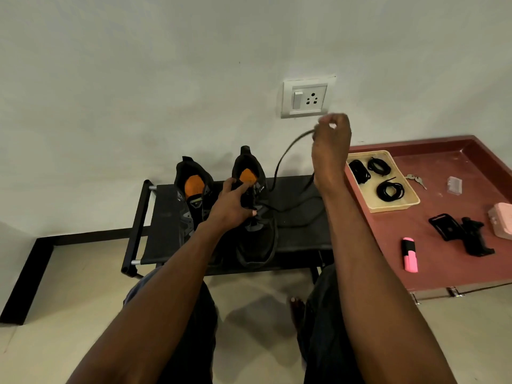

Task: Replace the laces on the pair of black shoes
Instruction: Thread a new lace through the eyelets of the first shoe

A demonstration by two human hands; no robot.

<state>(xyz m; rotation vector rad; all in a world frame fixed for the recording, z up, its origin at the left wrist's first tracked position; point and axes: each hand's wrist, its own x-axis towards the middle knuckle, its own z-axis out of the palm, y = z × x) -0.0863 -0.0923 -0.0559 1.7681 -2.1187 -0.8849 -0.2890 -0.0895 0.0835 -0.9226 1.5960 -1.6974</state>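
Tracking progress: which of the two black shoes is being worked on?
The right-hand shoe: the left hand holds it, and its lace runs up to the right hand.

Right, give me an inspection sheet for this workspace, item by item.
Surface: black rack, fabric top; red platform to its right.
Job's things: left shoe and right shoe on the rack; black lace running up from the right shoe; three coiled laces in cream tray.
Clutter: keys, pink highlighter, black holder, pink box, clear plastic piece.
Grippers: left hand grips the right shoe; right hand pinches the lace, raised.
Cables: nothing seen.
Surroundings: wall socket, tiled floor.
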